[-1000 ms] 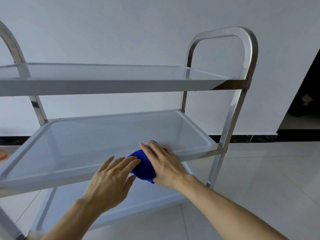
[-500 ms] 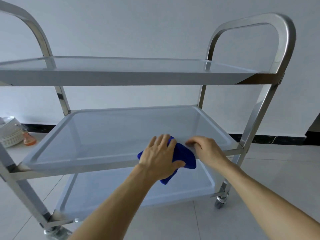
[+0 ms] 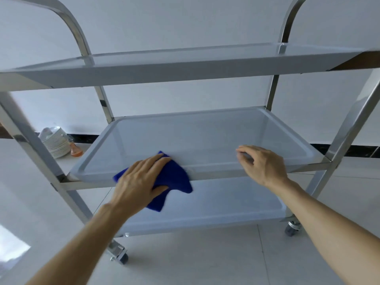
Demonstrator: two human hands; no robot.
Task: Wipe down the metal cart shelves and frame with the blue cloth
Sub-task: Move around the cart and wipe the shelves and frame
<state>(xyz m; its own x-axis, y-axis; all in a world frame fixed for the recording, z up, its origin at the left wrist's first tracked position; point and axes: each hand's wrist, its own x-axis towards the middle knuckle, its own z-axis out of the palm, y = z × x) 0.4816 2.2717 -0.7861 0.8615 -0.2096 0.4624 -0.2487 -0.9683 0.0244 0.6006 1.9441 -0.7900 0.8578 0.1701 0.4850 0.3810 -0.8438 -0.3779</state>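
Blue cloth under left hand fingers, thumb pinching, right hand loosely curled, empty

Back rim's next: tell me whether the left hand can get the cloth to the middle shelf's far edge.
Probably yes. The left hand grips the blue cloth at the middle shelf's front rim, and nothing lies on the tray between.

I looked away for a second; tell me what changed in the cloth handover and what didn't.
The blue cloth passed from the right hand to the left hand, whose grip now holds it. It slid leftward along the front rim of the metal cart's middle shelf. The right hand let go and rests on the rim. The cloth stays on that rim.
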